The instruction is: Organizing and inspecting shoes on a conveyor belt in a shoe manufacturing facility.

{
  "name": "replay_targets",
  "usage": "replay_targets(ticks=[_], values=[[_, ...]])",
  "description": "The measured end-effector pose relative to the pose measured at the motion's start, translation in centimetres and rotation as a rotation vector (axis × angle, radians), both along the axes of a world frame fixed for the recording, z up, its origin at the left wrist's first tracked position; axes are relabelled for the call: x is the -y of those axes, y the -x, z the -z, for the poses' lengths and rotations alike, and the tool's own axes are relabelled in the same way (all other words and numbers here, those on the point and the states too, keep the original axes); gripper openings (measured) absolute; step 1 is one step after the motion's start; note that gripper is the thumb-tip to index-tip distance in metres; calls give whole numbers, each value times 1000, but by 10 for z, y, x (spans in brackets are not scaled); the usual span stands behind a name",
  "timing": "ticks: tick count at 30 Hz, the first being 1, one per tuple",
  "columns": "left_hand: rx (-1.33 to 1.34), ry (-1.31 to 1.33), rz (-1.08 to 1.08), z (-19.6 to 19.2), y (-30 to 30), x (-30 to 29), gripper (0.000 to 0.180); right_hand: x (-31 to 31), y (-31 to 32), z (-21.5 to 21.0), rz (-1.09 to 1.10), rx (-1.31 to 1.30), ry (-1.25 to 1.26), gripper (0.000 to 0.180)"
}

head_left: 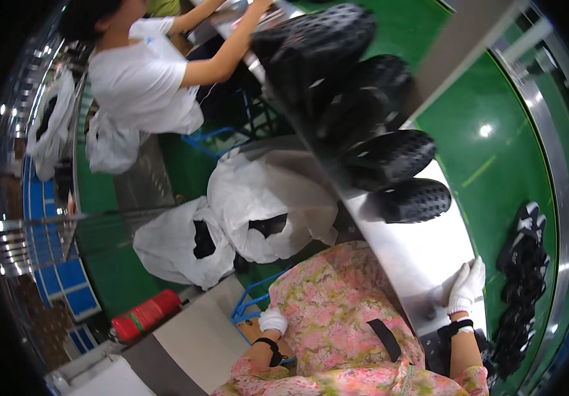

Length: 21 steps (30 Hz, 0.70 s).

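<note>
Your right hand [467,287] is extended, empty, at the steel bench [406,245]; you cannot tell your left hand's [273,321] grip. The nearest black shoe [417,201], on the bench, should be light, flexible: grasp mid-sides.

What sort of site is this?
Probably a footwear factory's work line: black shoes sit in a row along a metal bench, large white bags stand beside it, and a co-worker reaches over it farther along.
</note>
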State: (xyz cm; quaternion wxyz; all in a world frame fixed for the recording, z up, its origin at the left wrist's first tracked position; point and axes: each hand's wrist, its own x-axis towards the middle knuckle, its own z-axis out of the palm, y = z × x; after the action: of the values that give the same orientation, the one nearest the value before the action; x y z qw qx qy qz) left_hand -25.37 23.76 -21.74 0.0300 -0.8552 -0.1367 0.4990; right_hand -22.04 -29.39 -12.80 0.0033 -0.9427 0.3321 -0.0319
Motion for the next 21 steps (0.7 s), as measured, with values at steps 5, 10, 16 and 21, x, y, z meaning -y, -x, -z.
replay_targets(ticks=[5, 10, 16, 21], values=[[253, -140, 94, 50, 58, -47, 38, 8, 4, 13, 25, -77, 6, 45], [-428, 10, 332, 67, 24, -54, 47, 11, 3, -8, 28, -122, 21, 44], [-582, -24, 472, 135, 83, -92, 43, -3, -9, -9, 54, -190, -77, 41], [-578, 152, 680, 129, 34, -26, 37, -17, -6, -31, 98, -49, -46, 42]])
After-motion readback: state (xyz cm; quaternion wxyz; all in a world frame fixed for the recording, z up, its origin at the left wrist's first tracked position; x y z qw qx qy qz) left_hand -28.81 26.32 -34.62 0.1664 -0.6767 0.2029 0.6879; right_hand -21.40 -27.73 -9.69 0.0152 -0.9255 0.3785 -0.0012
